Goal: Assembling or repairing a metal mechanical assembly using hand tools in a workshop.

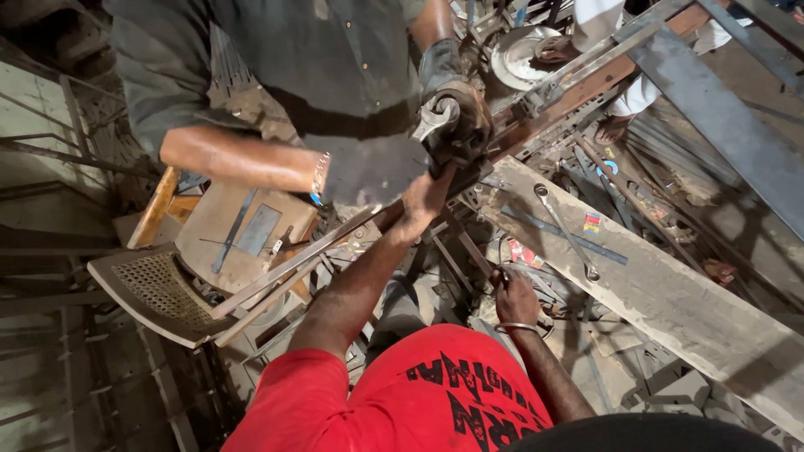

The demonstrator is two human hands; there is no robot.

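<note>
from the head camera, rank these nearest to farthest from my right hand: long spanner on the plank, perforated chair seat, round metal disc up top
From the right hand:
1. Long spanner, on the plank just up and right.
2. Round metal disc, far above at the top.
3. Perforated chair seat, far across on the left.

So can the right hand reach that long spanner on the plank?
Probably yes. The spanner lies bare on the plank, just up from the right hand, with nothing on top of it or between them.
</note>
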